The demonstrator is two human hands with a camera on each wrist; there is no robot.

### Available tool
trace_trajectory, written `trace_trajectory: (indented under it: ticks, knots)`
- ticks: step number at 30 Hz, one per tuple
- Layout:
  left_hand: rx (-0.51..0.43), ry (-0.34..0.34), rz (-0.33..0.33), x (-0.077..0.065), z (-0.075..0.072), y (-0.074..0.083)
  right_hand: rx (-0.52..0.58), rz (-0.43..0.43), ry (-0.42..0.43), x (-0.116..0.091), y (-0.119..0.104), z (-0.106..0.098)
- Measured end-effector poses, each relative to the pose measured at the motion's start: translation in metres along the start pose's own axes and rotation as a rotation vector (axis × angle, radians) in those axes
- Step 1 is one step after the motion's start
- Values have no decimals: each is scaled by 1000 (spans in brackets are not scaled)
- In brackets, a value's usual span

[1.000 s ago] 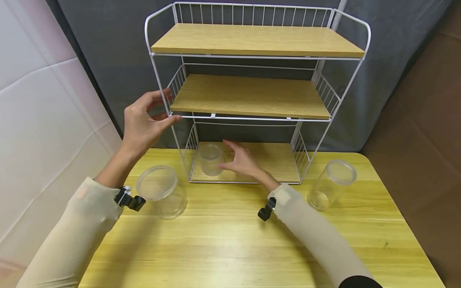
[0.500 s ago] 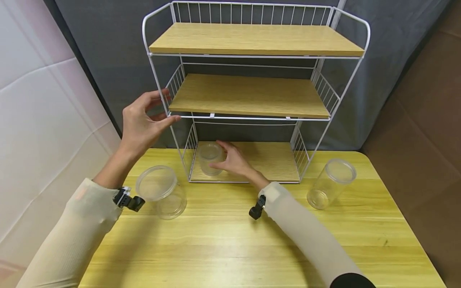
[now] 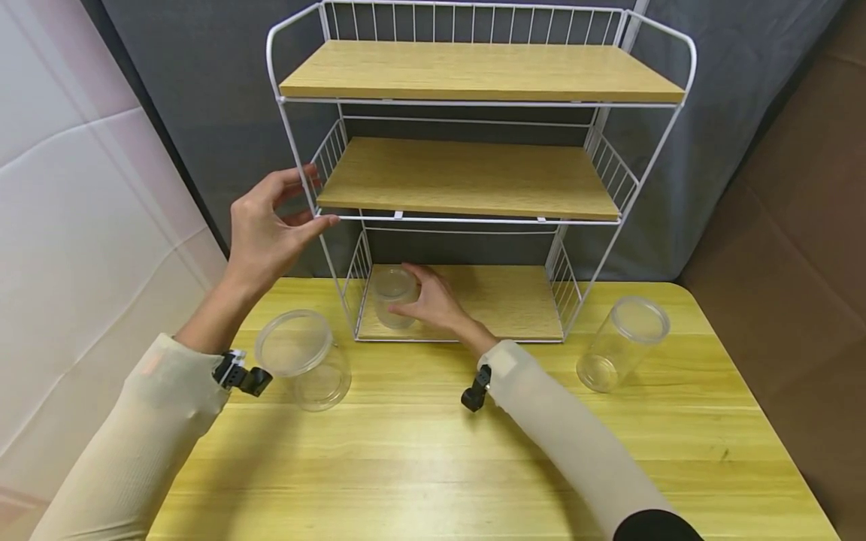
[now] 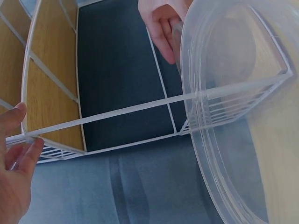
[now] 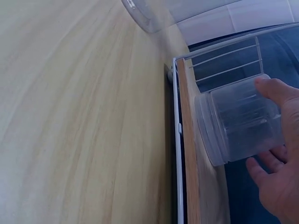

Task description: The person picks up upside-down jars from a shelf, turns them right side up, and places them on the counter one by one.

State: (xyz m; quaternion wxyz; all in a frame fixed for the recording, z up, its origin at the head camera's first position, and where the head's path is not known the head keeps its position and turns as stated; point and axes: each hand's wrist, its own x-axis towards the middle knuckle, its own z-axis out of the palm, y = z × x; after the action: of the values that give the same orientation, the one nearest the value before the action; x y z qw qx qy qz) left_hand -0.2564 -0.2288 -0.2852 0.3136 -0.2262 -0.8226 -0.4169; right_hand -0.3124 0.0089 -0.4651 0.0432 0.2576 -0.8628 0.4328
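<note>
On the left post of the white wire rack [image 3: 433, 104], level with the middle shelf, my left hand [image 3: 267, 225] grips the frame with thumb in front and fingers behind. My right hand [image 3: 436, 304] is inside the bottom tier, curved round the right side of a small clear jar [image 5: 245, 121]. Its thumb lies across the jar's front and its other fingers reach behind. The jar stands upright at the left end of the bottom shelf [image 3: 507, 300]. In the right wrist view, digits touch or flank both sides of the jar.
A wide clear lidded jar [image 3: 318, 376] stands on the wooden table [image 3: 433, 458] below my left forearm; it looms large in the left wrist view. A tall clear jar [image 3: 622, 346] stands right of the rack. Dark cloth [image 3: 203, 90] hangs behind.
My right hand has moved left along the bottom shelf and closed in round the small jar, which has shifted slightly left at most. My left hand keeps its hold on the rack.
</note>
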Motion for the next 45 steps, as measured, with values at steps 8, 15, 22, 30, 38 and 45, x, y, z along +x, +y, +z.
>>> trace_trajectory:
  ticks: [8,15,22,30,38,45]
  knots:
    - [20,1,8,2,1,0,-21,-19,19,-4,-1,-3]
    - [9,3,-1,2,2,0,-8,-34,19,-12,-4,-10]
    - [13,5,12,0,2,-1,-13,-43,29,-25,-11,-17]
    - [89,45,20,-3,0,2,-12,-44,35,-41,-25,-32]
    - [63,224,92,-12,-2,21,59,-83,19,-60,-35,-54]
    - [-63,386,276,-32,9,52,81,-70,9,-79,-41,-73]
